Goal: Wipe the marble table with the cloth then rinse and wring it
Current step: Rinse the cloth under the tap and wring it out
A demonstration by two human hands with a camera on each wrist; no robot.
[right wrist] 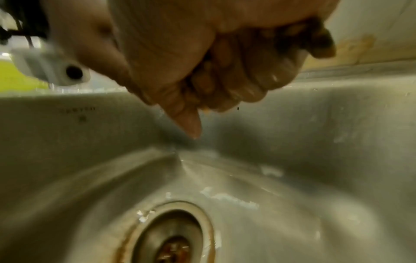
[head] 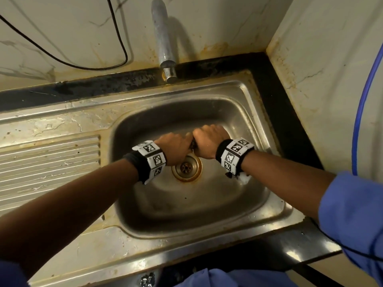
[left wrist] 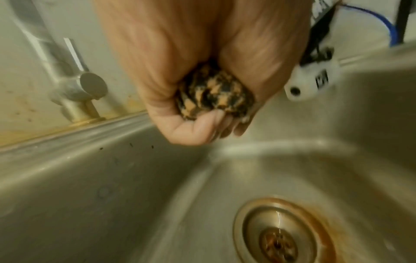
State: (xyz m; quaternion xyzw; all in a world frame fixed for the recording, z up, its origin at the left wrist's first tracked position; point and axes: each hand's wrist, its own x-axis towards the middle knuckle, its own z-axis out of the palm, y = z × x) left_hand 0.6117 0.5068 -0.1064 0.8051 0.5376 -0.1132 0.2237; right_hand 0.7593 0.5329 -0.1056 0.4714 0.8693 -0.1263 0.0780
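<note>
Both hands are side by side over the steel sink basin (head: 238,199), just above the drain (head: 187,167). My left hand (head: 176,146) and my right hand (head: 209,139) each grip an end of the cloth (head: 192,144), of which only a dark sliver shows between the fists from the head. In the left wrist view the cloth (left wrist: 213,92) is a tight orange-and-black wad squeezed in curled fingers (left wrist: 202,128). Thin drips of water fall onto the drain (left wrist: 279,236). In the right wrist view my right hand (right wrist: 225,76) is a wet closed fist.
The tap (head: 165,48) stands at the back of the sink with its spout pointing forward. A ribbed draining board (head: 49,162) lies to the left. Tiled walls close the back and right sides; a black cable (head: 116,38) and a blue hose (head: 360,112) hang there.
</note>
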